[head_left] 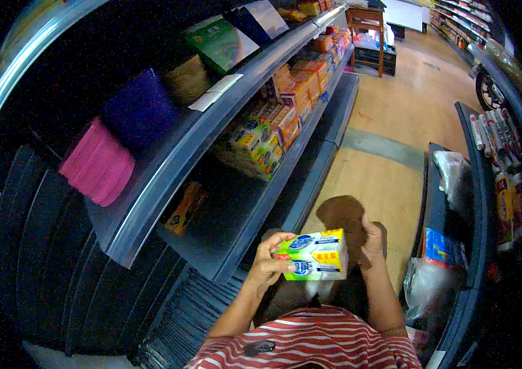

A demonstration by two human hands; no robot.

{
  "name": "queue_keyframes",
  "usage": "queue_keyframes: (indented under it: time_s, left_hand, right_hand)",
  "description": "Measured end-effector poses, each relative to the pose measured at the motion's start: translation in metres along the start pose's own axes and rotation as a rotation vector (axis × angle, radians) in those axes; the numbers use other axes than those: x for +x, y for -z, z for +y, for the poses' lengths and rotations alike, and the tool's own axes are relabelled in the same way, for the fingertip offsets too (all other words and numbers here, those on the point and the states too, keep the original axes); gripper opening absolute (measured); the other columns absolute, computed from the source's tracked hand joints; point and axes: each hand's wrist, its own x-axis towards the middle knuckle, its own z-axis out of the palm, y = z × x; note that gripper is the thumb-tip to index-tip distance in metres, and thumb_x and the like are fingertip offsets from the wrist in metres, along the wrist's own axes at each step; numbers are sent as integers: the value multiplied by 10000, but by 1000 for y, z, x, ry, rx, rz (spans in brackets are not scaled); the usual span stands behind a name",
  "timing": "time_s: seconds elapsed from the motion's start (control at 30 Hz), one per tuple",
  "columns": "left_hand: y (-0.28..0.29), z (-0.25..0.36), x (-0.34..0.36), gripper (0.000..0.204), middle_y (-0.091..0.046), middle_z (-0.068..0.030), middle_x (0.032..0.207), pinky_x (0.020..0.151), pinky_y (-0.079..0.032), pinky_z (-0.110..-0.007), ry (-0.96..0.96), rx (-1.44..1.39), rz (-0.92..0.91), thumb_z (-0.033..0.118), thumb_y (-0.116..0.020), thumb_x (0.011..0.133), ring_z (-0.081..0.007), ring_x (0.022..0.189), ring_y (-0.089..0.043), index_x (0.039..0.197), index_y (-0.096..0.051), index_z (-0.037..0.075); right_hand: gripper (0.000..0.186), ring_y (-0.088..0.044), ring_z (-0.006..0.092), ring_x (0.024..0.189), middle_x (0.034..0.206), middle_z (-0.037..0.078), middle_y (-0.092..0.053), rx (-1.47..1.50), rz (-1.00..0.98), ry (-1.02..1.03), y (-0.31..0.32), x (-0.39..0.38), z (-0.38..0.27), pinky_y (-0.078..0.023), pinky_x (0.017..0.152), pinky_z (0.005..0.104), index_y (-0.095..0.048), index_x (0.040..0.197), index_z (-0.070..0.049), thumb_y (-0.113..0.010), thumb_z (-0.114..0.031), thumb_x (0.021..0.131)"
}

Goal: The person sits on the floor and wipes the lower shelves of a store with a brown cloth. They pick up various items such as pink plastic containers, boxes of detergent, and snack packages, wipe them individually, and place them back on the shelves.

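Left hand: grips green-yellow-white boxy pack, lower centre of frame
Right hand: beside it; cannot tell if holding anything

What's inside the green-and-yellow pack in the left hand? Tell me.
Only the outside of the pack shows, printed in green, yellow, white and blue, with the left hand gripping its left end. The contents are covered, so what is inside cannot be told.

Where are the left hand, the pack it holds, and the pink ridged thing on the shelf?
Left hand (267,263): head view, middle of the hand.
Green-and-yellow pack (311,254): head view, middle of its printed side.
Pink ridged thing (99,163): head view, middle of its ridges.
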Motion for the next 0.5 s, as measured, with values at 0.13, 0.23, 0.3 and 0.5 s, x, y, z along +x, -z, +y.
queue_keyframes:
  time_s: [0.13,0.23,0.3,0.5]
  left_hand:
    - [23,18,-4,566,-527,-115,920,795,-417,-303,-174,-88,235,-8,-627,454,-203,836,-533,990,-449,-40]
    - [54,34,4,499,-525,-112,905,772,-435,-321,-340,-97,334,-6,-600,498,-214,826,-536,974,-452,-38]
    - [73,47,10,465,-521,-119,914,781,-427,-312,-450,-74,489,-15,-584,540,-222,832,-532,984,-449,-37]
    - [169,83,64,411,-465,-75,1085,894,-310,-335,-623,593,916,100,-578,667,-239,1003,-428,1056,-470,27]
  right_hand:
    - [416,-488,285,952,1063,142,-499,170,-228,63,8,0,-26,-387,827,415,-460,1062,-10,-482,-307,772]
    - [408,-487,292,951,1066,145,-495,157,-93,208,14,1,-35,-394,818,416,-452,1074,-14,-456,-309,792]
    - [389,-494,285,942,1067,144,-492,117,-72,250,20,5,-36,-408,802,409,-451,1079,-26,-434,-306,809]
    - [387,-524,265,890,1014,137,-523,32,40,236,36,20,-28,-442,745,393,-465,1060,-38,-430,-333,811]
